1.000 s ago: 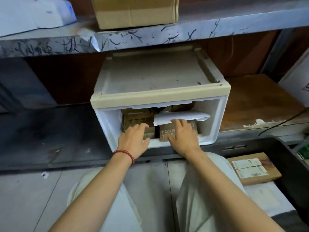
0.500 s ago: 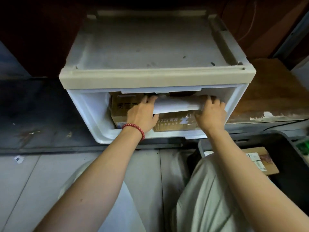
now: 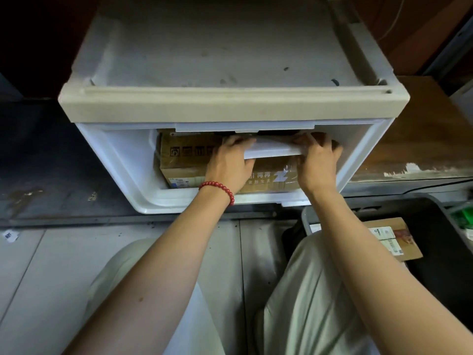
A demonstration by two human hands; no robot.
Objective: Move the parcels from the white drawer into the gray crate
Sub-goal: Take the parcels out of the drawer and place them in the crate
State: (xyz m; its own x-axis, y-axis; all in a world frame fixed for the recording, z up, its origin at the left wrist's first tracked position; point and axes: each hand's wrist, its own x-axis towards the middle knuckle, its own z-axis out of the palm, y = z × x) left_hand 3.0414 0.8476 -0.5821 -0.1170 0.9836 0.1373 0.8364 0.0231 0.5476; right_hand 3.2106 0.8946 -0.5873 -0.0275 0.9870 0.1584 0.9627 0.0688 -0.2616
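Note:
The white drawer [image 3: 122,162] stands open on a low dark shelf, under its beige-rimmed lid. Inside lie two brown cardboard parcels, one at the left [image 3: 186,160] and one taped at the front [image 3: 276,179], with a flat white parcel [image 3: 271,149] on top. My left hand [image 3: 230,165] grips the white parcel's left end. At its right end my right hand [image 3: 317,160] grips it as well. The gray crate [image 3: 440,242] sits on the floor at the lower right and holds a brown labelled parcel [image 3: 394,239].
A wooden shelf surface [image 3: 419,139] runs to the right of the drawer unit. My knees in pale trousers [image 3: 317,298] fill the bottom of the view over a grey tiled floor [image 3: 33,265]. Something green [image 3: 463,219] shows at the crate's far right edge.
The view has closed in on the drawer. Both hands went from resting on the parcels to spreading apart and gripping the two ends of the white parcel.

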